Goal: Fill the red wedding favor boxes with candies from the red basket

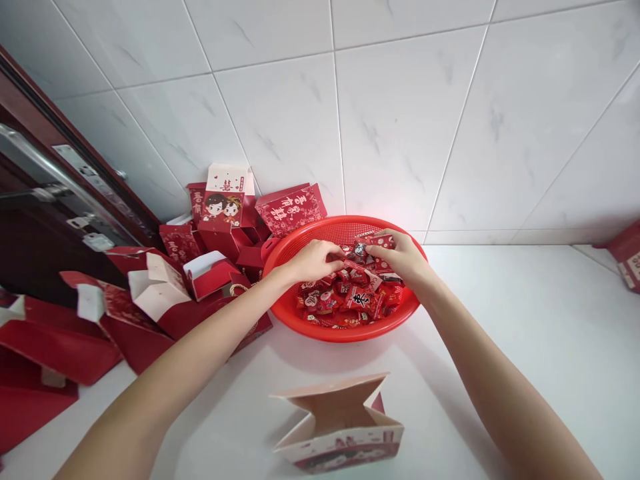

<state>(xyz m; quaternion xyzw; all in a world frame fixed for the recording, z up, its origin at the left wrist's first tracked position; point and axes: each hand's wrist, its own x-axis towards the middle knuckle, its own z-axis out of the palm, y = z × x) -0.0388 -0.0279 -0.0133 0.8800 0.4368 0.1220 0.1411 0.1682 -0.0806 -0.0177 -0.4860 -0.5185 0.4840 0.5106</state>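
A red plastic basket (345, 335) holds many small wrapped candies (360, 300), mostly in red wrappers with printed characters. Over its left side, my left hand (315, 260) reaches in with curled fingers around a red wrapped candy (354, 265). At the right side of the basket, my right hand (405, 260) is closed on several wrapped candies, among them a red dotted packet (384, 244) and a silver-wrapped piece (359, 250). An open paper gift box (345, 437), pale inside with a printed front, stands on the counter between my forearms.
Many red gift boxes (150, 313), several with open flaps, crowd the left of the white counter (540, 347). A dark red door frame (75, 153) rises behind them. White tiles (390, 127) form the back wall. Another red box (627, 253) shows at the right edge.
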